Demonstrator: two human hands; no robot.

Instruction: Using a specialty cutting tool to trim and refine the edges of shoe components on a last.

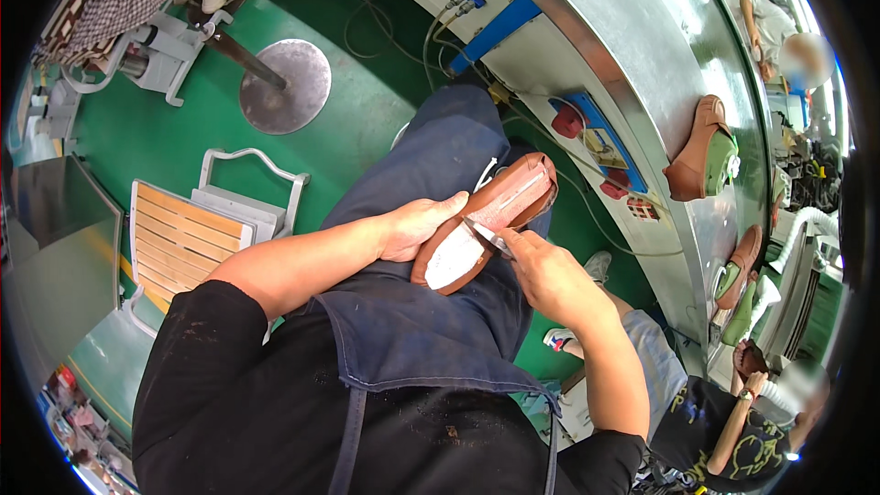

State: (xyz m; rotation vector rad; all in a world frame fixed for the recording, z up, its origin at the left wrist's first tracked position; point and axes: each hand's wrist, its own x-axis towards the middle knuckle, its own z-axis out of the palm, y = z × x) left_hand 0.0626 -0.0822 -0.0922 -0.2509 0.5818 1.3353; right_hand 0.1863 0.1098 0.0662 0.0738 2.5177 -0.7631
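Observation:
A brown leather shoe (527, 185) lies slanted across my apron-covered lap, its underside turned up. A white patch (452, 259) covers the end nearest me, and a pinkish-brown surface shows farther along. My left hand (417, 227) grips the shoe's left side, the thumb pressed along its edge. Pinched in my right hand (552, 280) is a thin silver knife-like blade (486, 236). The blade's tip touches or hovers just over the upturned underside, by the border of the white patch; I cannot tell which. Its handle end is hidden in my fingers.
On my right runs a metal workbench (632, 46) with a brown shoe on a green last (701, 151) and more shoes. A slatted wooden seat (188, 238) and a round metal base (286, 87) stand on my left. Co-workers (733, 426) sit nearby.

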